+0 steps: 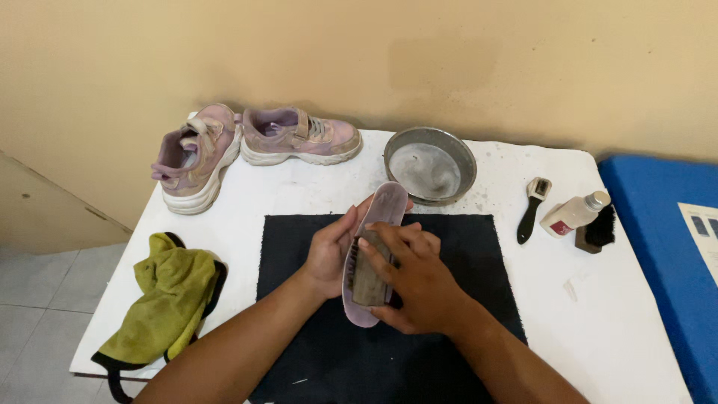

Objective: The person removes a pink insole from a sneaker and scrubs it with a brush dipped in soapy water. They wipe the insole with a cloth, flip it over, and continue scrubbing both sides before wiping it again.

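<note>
- pale pink insole (383, 206): one. it is held up over the middle of the dark mat, long way up and down, tipped on its edge.
- the left hand (330, 251) is wrapped around the left edge of the insole and holds it tight.
- the right hand (419, 280) is closed around a wooden brush (369, 275) and presses it flat on the lower half of the insole. one brush here.
- how far along: the scrubbing looks like it is in the middle. the top part of the insole looks pale and plain, and i cannot tell if it is wet or clean yet. only one insole shows, so a second one may be left to do.
- dark blue mat (464, 254): one, lying flat on the white desk (247, 202) under both hands.
- pink and purple shoes (196, 158): two, at the back left of the desk. they look not yet scrubbed, as far as i can see.
- grey metal bowl (430, 164): one, just behind the mat. what is in it is hard to tell.
- on the right side: one small brush with a black handle (532, 209), one little clear bottle (574, 213) lying down, and one black bristle brush (598, 230) beside it.
- green cloth (168, 299): one, bunched up on the left edge of the desk, on top of something black.
</note>
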